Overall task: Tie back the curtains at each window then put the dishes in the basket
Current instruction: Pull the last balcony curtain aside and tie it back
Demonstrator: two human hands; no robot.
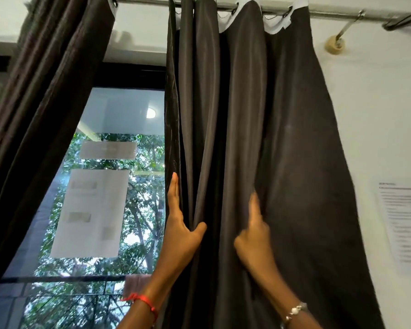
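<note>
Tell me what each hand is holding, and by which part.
The left hand pinches the right curtain by its window-side edge folds. The right hand is blurred, fingers in a middle fold; its grip cannot be told.

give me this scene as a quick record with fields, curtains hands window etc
left curtain: dark, drawn to the left, hanging from the rod
right curtain: dark, hanging in folds beside the window, not tied
left hand: holds the right curtain's inner edge, thumb across a fold
right hand: blurred, on the same curtain's folds; grip unclear
window: glass uncovered between the curtains, paper sheets stuck on it
wall sheet: printed page right of the curtain
dishes, basket: not in view
</note>
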